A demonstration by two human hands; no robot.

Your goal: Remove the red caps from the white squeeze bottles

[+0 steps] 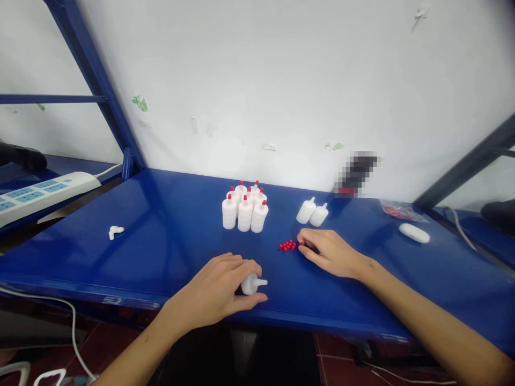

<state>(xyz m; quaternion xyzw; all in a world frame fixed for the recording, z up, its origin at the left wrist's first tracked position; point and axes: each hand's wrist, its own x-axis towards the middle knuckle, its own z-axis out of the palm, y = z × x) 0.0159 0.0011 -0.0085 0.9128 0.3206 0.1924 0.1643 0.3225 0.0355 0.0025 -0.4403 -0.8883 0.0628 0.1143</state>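
My left hand [225,289] is wrapped round a white bottle [250,284], whose bare nozzle points right near the table's front edge. The fingers of my right hand [328,252] are pinched on a small red cap [301,244], beside a little pile of red caps [286,246]. Behind my left hand stands a cluster of several white bottles [244,214] with red caps on their nozzles. Two white bottles [306,210] without caps lean behind my right hand, their nozzles tilted up.
A white oval object [414,233] and a clear bag with red pieces [402,210] lie at the right of the blue table [161,214]. Small white pieces [115,231] are at the left. A power strip [48,194] sits beyond the left frame post.
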